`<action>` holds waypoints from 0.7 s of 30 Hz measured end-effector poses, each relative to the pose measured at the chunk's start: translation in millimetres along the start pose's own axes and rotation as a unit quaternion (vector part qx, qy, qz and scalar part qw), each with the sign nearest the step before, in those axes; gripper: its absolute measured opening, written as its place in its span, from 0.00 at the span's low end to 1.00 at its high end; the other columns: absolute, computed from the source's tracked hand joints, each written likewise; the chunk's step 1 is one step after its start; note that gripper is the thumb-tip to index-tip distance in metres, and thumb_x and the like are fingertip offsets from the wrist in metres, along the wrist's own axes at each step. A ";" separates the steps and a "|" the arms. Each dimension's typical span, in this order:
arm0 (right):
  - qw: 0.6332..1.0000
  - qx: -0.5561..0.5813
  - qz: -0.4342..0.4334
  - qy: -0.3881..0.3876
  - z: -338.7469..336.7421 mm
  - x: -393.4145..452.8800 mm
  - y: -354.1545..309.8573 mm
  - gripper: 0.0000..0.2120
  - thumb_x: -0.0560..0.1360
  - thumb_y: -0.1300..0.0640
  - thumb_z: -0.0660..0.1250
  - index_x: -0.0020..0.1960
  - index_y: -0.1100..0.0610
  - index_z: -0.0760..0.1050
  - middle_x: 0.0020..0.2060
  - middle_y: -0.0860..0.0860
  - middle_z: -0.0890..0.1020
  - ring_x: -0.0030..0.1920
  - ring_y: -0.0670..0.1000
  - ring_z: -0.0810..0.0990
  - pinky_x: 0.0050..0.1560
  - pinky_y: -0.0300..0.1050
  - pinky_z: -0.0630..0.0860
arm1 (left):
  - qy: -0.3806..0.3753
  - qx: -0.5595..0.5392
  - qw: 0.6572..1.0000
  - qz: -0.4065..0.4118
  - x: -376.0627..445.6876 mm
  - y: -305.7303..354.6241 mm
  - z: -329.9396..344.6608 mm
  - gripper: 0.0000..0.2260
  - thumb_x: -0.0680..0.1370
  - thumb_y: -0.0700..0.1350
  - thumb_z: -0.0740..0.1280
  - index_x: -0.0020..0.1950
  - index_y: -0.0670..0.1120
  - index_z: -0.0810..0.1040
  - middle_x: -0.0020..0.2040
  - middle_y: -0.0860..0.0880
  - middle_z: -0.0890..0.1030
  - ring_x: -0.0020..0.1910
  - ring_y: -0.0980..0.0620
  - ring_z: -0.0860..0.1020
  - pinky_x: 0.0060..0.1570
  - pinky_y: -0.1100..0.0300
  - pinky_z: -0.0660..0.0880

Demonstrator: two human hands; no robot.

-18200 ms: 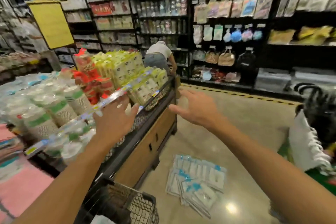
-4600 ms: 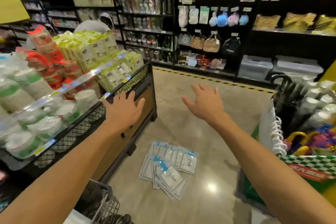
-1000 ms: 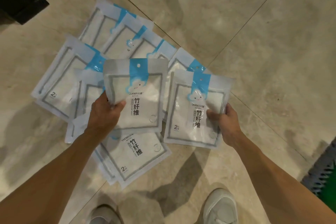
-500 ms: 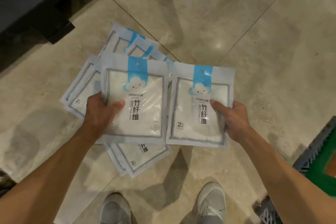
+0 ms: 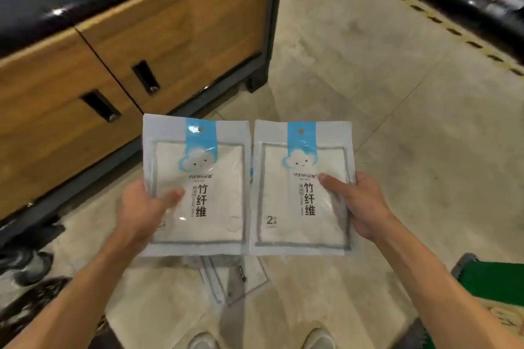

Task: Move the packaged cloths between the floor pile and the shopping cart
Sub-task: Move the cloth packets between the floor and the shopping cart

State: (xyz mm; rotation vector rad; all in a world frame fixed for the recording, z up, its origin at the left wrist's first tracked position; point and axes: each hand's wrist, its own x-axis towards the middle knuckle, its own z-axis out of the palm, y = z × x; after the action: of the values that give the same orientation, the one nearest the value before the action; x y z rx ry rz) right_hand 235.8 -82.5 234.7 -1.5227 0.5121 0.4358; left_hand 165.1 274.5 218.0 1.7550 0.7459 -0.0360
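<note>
Packaged cloths, two flat pouches, were held side by side above the floor: the left pouch (image 5: 198, 187) pinched by the left hand (image 5: 141, 207), the right pouch (image 5: 302, 187) by the right hand (image 5: 360, 204). They looked light, floppy, slick-filmed; edge grips with thumbs on top seemed safest.

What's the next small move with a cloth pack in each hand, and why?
Probably carry both toward the shopping cart and let go there. The left hand grips the left cloth pack and the right hand grips the right cloth pack, both lifted clear of the floor pile below. The cart itself isn't clearly in view, so turn to find it first.
</note>
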 end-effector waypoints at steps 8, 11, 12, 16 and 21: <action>0.996 0.008 -0.072 -0.046 52.8 -124.1 -203.7 0.09 0.74 0.65 0.76 0.53 0.65 0.81 0.36 0.54 0.88 0.32 0.50 0.87 0.29 0.40 0.79 | 0.054 -0.048 0.993 0.094 -87.0 202.2 -130.5 0.17 0.73 0.32 0.75 0.59 0.43 0.79 0.49 0.50 0.85 0.43 0.55 0.85 0.41 0.58 0.82; 0.992 -0.012 -0.099 -0.075 77.4 -175.6 -268.1 0.08 0.74 0.64 0.77 0.53 0.62 0.83 0.40 0.54 0.89 0.37 0.52 0.88 0.34 0.43 0.82 | 0.080 -0.062 0.989 0.104 -123.3 263.2 -189.7 0.17 0.73 0.34 0.75 0.61 0.43 0.79 0.51 0.46 0.86 0.48 0.46 0.86 0.47 0.48 0.81; 0.990 -0.016 -0.109 -0.085 85.3 -192.7 -287.1 0.09 0.74 0.63 0.77 0.53 0.61 0.83 0.41 0.55 0.89 0.39 0.53 0.88 0.36 0.44 0.83 | 0.090 -0.068 0.987 0.111 -136.7 281.7 -207.7 0.17 0.73 0.35 0.75 0.61 0.42 0.79 0.50 0.46 0.86 0.47 0.45 0.86 0.48 0.47 0.81; 0.979 -0.025 -0.152 -0.132 120.4 -273.0 -360.2 0.03 0.75 0.64 0.76 0.46 0.59 0.83 0.34 0.52 0.87 0.32 0.50 0.86 0.30 0.40 0.79 | 0.123 -0.079 0.979 0.141 -201.6 345.5 -276.4 0.19 0.68 0.42 0.80 0.56 0.44 0.81 0.47 0.49 0.87 0.45 0.48 0.86 0.49 0.47 0.82; 0.962 -0.012 -0.189 -0.197 155.4 -365.9 -417.1 0.07 0.74 0.65 0.76 0.51 0.61 0.83 0.42 0.56 0.89 0.41 0.55 0.89 0.37 0.48 0.84 | 0.193 -0.093 0.963 0.166 -291.4 385.6 -351.9 0.14 0.73 0.33 0.74 0.55 0.46 0.81 0.44 0.53 0.87 0.44 0.52 0.86 0.47 0.50 0.83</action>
State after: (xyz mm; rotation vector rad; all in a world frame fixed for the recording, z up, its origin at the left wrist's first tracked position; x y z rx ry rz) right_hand 179.1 85.9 782.8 -1.4660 -0.0969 0.4320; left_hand 2.7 400.4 779.4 1.7021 0.6947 0.5997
